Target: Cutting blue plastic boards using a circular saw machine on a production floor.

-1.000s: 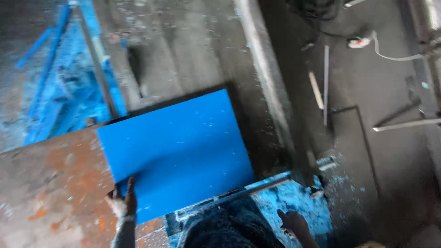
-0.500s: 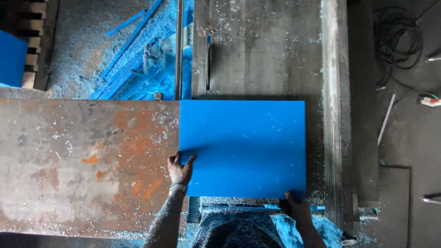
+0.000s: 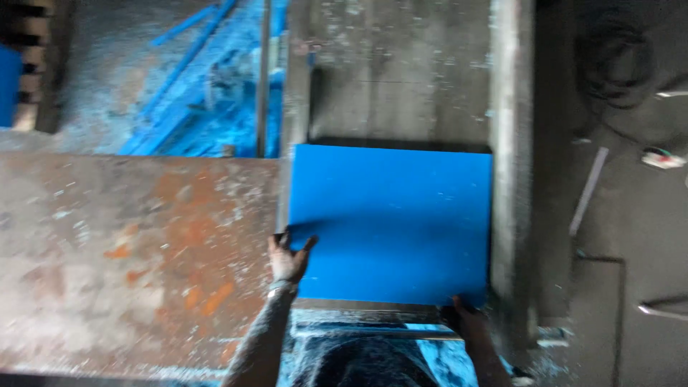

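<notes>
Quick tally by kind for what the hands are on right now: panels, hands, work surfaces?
Blue panel, flat, square to the frame: 1
Hands on the panel, left hand at its left edge, right hand at its near right corner: 2
Rusty metal table left of the panel: 1
Grey machine bed beyond the panel: 1
Total: 5

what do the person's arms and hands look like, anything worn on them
Both hands are bare, with no gloves. The left hand has a thin, pale metallic-looking band at the wrist, and the forearm below it is uncovered, with no sleeve in view. The right hand and its forearm also look uncovered; blur hides finer detail.
</notes>
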